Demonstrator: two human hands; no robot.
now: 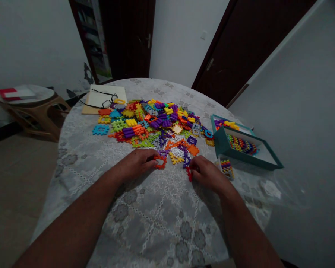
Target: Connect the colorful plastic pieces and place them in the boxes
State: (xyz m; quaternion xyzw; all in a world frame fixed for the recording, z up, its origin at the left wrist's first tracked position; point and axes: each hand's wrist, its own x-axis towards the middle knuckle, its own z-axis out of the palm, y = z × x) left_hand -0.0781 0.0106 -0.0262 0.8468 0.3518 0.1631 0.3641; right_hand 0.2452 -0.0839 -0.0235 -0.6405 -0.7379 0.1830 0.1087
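Observation:
At the near edge of a big heap of colourful plastic interlocking pieces (161,119), both my hands rest low over the table. My left hand (139,162) pinches an orange-red frame-shaped interlocking piece (162,163) between thumb and fingers. A red interlocking piece (189,174) is gripped by my right hand (205,170); its far end is covered by the fingers. Between the hands lie a yellow piece (176,158) and a purple piece (186,159), the purple one just beyond my right fingertips. An orange square piece (193,150) lies behind it.
On the right stand a teal box (248,158) holding coloured pieces and a clear container (226,168) of small pieces, with clear plastic wrap beside them. Glasses (107,103) lie on a pale book (94,98) at the back left. A patterned cloth (156,219) covers the round table.

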